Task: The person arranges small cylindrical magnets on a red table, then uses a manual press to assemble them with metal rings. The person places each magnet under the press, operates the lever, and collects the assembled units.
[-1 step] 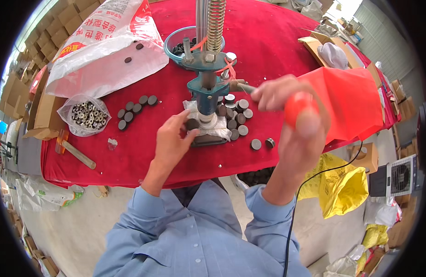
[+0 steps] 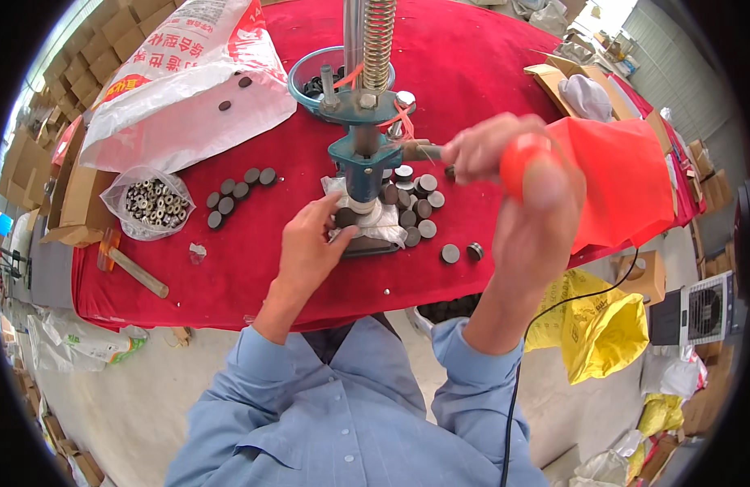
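A green hand press (image 2: 363,174) with a steel column and a coil spring stands on the red-covered table. My left hand (image 2: 308,243) is at its base, thumb and fingers closed on a dark round disc (image 2: 345,217) beside the lower end of the ram. White wrapping (image 2: 384,221) lies under the ram. My right hand (image 2: 545,195), partly smeared by motion, grips the press lever at its red ball knob (image 2: 524,166). Several dark discs (image 2: 423,209) lie loose just right of the press. Two more sit farther right, near the table's front edge.
Left of the press are more discs (image 2: 227,204), a clear bag of metal rings (image 2: 157,204) and a hammer (image 2: 139,272). A blue basin (image 2: 300,81) stands behind the press. A white sack (image 2: 204,114) lies back left, a red bag (image 2: 618,187) right. A black cable hangs beside my right arm.
My left hand has shifted slightly right with the disc, bringing it closer to the ram. My right hand and the red knob have moved a little.
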`<state>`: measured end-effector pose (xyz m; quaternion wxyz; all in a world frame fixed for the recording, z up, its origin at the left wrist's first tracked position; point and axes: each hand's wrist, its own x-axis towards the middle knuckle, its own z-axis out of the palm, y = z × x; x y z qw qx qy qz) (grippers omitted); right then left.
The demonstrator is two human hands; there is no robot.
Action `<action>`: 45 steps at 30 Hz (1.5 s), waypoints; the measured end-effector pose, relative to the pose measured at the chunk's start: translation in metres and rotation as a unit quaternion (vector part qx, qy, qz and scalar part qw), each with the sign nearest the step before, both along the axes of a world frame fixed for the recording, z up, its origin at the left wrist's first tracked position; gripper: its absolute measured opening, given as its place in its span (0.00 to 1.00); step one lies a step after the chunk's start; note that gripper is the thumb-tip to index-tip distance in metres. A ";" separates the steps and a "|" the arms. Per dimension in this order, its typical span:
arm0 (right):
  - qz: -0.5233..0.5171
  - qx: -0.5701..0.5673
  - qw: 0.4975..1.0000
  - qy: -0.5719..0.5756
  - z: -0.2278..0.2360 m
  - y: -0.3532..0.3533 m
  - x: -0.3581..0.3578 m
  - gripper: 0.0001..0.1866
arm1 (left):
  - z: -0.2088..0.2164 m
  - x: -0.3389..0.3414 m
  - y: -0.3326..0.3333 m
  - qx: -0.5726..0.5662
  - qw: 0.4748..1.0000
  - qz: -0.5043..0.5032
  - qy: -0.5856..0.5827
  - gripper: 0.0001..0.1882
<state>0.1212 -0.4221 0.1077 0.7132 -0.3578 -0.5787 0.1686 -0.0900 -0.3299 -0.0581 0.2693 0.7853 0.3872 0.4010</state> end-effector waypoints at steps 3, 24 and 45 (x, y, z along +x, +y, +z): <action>-0.014 -0.058 0.998 0.021 0.031 0.022 0.004 0.24 | -0.003 0.023 0.007 0.026 1.000 -0.001 -0.008 0.28; -0.016 0.043 0.999 -0.010 -0.079 -0.048 -0.022 0.31 | -0.038 -0.078 0.110 0.169 0.944 0.164 0.233 0.22; 0.013 -0.005 0.998 0.063 -0.017 -0.016 -0.015 0.32 | -0.020 -0.004 0.014 0.072 0.997 0.015 -0.003 0.16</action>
